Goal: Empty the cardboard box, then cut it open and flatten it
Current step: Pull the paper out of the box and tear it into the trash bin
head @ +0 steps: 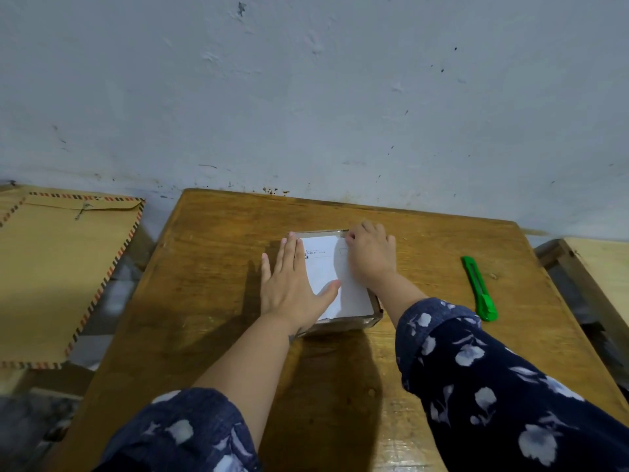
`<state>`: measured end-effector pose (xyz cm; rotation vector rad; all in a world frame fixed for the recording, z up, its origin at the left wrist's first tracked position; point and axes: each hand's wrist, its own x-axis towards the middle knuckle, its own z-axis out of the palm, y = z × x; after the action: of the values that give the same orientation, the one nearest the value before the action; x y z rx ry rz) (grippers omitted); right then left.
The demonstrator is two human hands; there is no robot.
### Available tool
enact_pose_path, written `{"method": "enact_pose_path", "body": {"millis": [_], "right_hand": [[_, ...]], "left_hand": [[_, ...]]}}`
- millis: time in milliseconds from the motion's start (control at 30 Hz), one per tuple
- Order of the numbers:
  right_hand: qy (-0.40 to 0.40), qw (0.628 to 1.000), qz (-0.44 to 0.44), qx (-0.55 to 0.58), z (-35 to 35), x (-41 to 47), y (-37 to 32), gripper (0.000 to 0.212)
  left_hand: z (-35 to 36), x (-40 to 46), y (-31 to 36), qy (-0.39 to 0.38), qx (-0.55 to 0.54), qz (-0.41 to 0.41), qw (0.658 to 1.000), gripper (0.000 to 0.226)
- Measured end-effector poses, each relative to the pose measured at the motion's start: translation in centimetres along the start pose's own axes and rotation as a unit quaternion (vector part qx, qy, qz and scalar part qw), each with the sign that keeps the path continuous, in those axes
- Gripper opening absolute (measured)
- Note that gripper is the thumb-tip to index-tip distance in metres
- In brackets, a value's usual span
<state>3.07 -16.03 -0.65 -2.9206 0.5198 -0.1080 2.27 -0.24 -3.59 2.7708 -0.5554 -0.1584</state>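
Note:
A small cardboard box point(343, 321) stands in the middle of the wooden table point(211, 253), with a white shipping label point(335, 267) covering its closed top. My left hand point(292, 284) lies flat on the left part of the top, fingers straight and thumb on the label. My right hand point(371, 257) is at the box's far right corner, fingers curled and picking at the top edge there. What its fingertips hold is hidden. A green utility knife point(480, 289) lies on the table to the right of the box, apart from both hands.
A large brown envelope with striped edges point(58, 267) lies on a surface to the left of the table. A wooden piece point(599, 267) stands at the right edge. A pale blue wall point(306, 97) rises right behind the table.

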Motion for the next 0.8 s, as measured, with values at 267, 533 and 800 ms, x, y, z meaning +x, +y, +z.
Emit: {"method": "enact_pose_path", "body": {"millis": [267,533,800], "right_hand": [[-0.010,0.999,-0.005,0.030,-0.8,-2.6,0.4,0.028],[-0.031,0.997,-0.004,0.069,-1.2,-3.8,0.5,0.022],[0.059,0.980,0.053,0.183,-1.9,-1.9,0.3,0.014]], "left_hand": [[-0.4,0.0,0.2,-0.017,-0.002,0.016,1.000,0.101],[-0.5,0.0,0.3,-0.016,-0.015,0.026,0.999,0.100],[-0.2,0.1,0.1,0.002,-0.050,0.030,0.998,0.100]]}}
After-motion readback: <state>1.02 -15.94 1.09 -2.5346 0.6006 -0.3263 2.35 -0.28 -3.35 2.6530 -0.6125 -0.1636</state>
